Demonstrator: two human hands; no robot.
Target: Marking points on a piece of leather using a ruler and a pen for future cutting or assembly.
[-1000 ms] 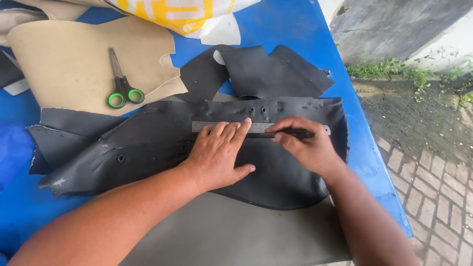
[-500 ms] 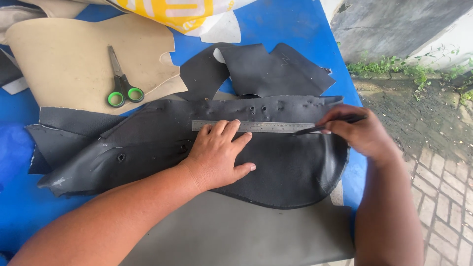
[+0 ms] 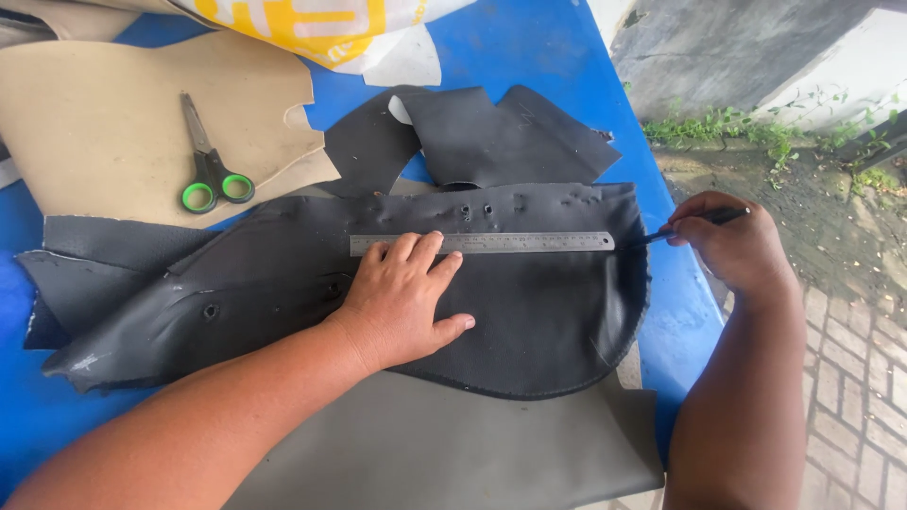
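Fingers [image 3: 406, 250] of left hand [image 3: 402, 297] cover ruler's [image 3: 515, 243] left end.

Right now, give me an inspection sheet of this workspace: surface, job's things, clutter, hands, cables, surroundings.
Surface: blue table, mostly covered by sheets.
Job's things: steel ruler lying flat on a dark leather piece; dark pen.
Clutter: green-handled scissors on a tan sheet; dark offcuts; grey sheet; yellow and white bag.
Hands: left hand presses the ruler; right hand holds the pen at the ruler's right end.
Cables: nothing seen.
Surroundings: brick paving, weeds, concrete wall.
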